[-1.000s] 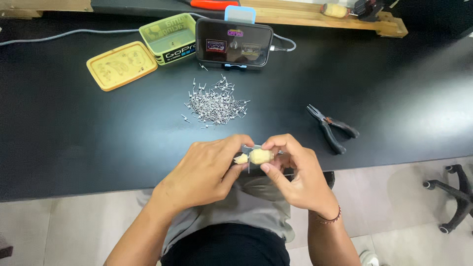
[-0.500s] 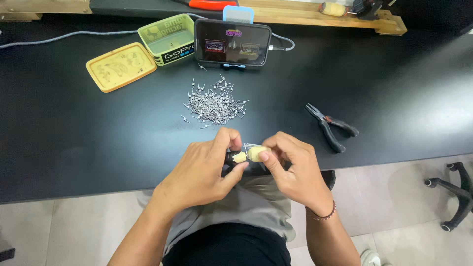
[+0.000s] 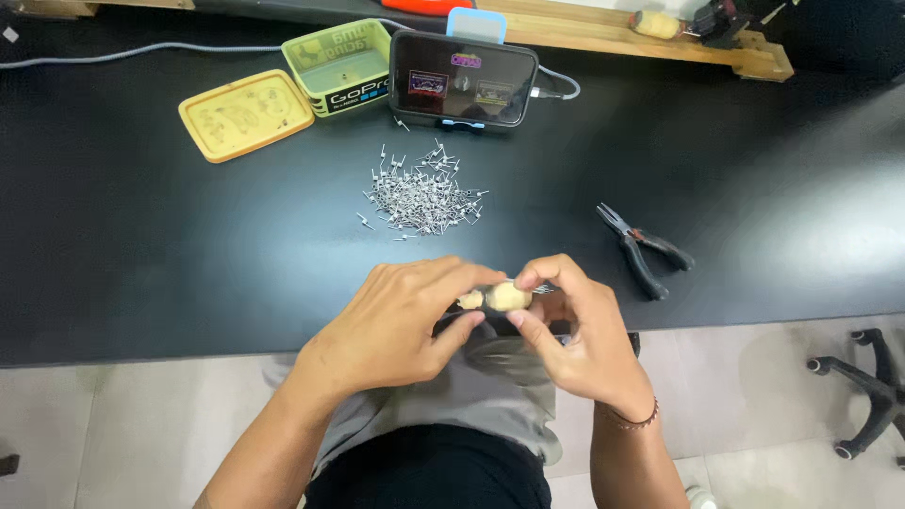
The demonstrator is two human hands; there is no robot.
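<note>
1. Pinching a small pale yellow lump (image 3: 507,297) between thumb and fingertips, the right hand (image 3: 575,335) sits low in the middle of the frame, just over the near edge of the black table (image 3: 141,254).
2. The left hand (image 3: 396,325) meets it from the left, fingers curled and closed around a smaller pale piece (image 3: 469,301) that touches the lump; a dark object under both hands is mostly hidden, and what it is cannot be told.
3. Thin metal ends poke out to the right of the lump, by the right fingertips, too small to make out clearly.
4. A pile of small metal staples or pins (image 3: 419,196) lies on the table just above the hands, in the centre of the frame, apart from them.
5. Black-handled pliers (image 3: 641,250) lie to the right of the hands, jaws pointing to the upper left, touching nothing else.
6. At the upper centre a phone (image 3: 464,80) stands on its long side in a blue holder, screen lit, with a cable running off to its right.
7. Beside it on the left is an open green tin (image 3: 339,66), and its yellow lid (image 3: 245,113) lies flat further left.
8. A wooden plank (image 3: 622,38) runs along the top right edge, and an office chair base (image 3: 863,396) shows at the lower right on the floor.
9. A thin bracelet (image 3: 633,419) circles the right wrist.
</note>
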